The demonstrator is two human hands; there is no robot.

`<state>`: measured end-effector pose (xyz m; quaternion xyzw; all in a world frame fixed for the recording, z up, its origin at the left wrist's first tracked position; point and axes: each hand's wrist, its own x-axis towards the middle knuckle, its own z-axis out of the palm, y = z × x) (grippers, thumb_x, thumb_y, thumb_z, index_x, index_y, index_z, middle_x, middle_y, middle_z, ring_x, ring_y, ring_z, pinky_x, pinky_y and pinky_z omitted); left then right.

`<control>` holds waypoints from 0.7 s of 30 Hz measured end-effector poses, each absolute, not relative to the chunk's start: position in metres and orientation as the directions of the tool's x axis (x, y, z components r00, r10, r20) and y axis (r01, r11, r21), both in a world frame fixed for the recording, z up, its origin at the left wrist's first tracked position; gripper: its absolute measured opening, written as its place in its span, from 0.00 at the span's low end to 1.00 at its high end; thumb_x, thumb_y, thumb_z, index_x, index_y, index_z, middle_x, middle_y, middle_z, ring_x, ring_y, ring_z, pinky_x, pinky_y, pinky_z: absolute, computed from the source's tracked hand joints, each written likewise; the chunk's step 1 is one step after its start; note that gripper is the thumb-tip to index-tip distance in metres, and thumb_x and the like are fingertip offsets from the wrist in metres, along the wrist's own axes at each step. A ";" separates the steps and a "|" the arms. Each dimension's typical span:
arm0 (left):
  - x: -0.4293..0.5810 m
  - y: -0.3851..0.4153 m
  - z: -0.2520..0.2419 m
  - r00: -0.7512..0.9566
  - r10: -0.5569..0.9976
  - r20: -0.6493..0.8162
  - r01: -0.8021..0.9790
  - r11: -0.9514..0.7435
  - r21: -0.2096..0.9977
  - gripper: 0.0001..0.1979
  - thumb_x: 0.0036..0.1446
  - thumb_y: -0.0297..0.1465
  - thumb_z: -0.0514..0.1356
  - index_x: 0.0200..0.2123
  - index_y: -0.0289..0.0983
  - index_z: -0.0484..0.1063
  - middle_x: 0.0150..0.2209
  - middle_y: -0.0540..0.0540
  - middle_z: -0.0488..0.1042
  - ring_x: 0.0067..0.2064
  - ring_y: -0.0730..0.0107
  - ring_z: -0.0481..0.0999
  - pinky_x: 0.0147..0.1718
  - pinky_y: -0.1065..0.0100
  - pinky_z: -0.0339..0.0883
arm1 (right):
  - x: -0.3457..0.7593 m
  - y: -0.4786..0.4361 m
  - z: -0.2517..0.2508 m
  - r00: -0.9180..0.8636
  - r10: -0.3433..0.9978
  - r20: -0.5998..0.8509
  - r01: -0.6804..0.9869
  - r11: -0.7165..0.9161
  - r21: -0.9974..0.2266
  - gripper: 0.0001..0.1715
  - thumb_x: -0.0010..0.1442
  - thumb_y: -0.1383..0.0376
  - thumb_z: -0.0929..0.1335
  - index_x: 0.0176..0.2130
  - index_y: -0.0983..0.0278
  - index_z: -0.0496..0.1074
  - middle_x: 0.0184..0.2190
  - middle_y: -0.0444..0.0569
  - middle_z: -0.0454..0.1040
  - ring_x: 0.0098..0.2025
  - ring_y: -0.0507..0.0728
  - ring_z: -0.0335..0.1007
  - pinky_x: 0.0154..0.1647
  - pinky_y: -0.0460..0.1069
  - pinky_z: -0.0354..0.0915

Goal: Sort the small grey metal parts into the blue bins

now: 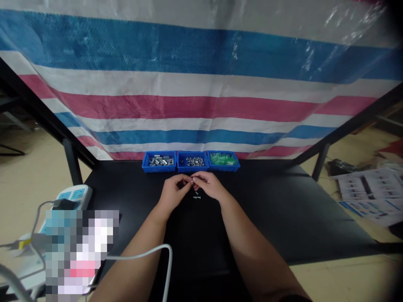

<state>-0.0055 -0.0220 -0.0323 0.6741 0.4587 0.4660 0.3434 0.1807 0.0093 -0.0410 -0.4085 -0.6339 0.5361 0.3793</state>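
Grip closed on tiny pale shiny piece (192, 181): left hand (176, 188) and right hand (208, 184) pinch it fingertip to fingertip, just this side of middle bin, probably because something so small needs steadying from both sides. Nearby, small silvery screw-like parts (198, 197) lie loose on flat black counter (267, 222), seemingly kept handy. Beyond, blue rectangular plastic bins (192, 169) stand in row, presumably keeping kinds apart: silvery metal blocks (162, 161), rounded metal bits (197, 161), green plastic-looking pieces (223, 159).

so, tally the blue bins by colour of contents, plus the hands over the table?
With silver parts: 2 (left bin, middle bin)
With green parts: 1 (right bin)
Hands: 2 (left hand, right hand)
Total: 5
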 end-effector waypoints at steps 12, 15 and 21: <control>-0.008 -0.021 -0.040 0.448 0.858 0.251 0.488 -0.469 0.736 0.13 0.59 0.28 0.63 0.47 0.42 0.77 0.40 0.46 0.73 0.40 0.66 0.74 0.42 0.65 0.67 | 0.172 0.032 -0.040 0.063 0.988 0.140 -0.100 0.145 -0.984 0.25 0.51 0.47 0.76 0.37 0.62 0.71 0.29 0.46 0.78 0.29 0.54 0.76 0.35 0.52 0.77; -0.007 -0.022 -0.046 0.512 0.836 0.195 0.579 -0.504 0.641 0.15 0.60 0.28 0.62 0.50 0.46 0.78 0.45 0.45 0.73 0.47 0.62 0.74 0.48 0.62 0.65 | 0.170 0.035 -0.039 0.119 0.972 0.205 0.047 0.201 -0.979 0.28 0.51 0.47 0.75 0.43 0.61 0.69 0.29 0.46 0.78 0.31 0.57 0.78 0.36 0.53 0.77; 0.002 -0.025 -0.048 0.501 0.851 0.159 0.677 -0.500 0.540 0.11 0.61 0.33 0.63 0.46 0.48 0.80 0.43 0.44 0.74 0.46 0.59 0.73 0.48 0.59 0.63 | 0.186 0.015 -0.036 -0.040 0.951 0.307 0.452 0.291 -0.843 0.12 0.62 0.55 0.68 0.39 0.61 0.73 0.25 0.45 0.76 0.24 0.54 0.73 0.28 0.48 0.71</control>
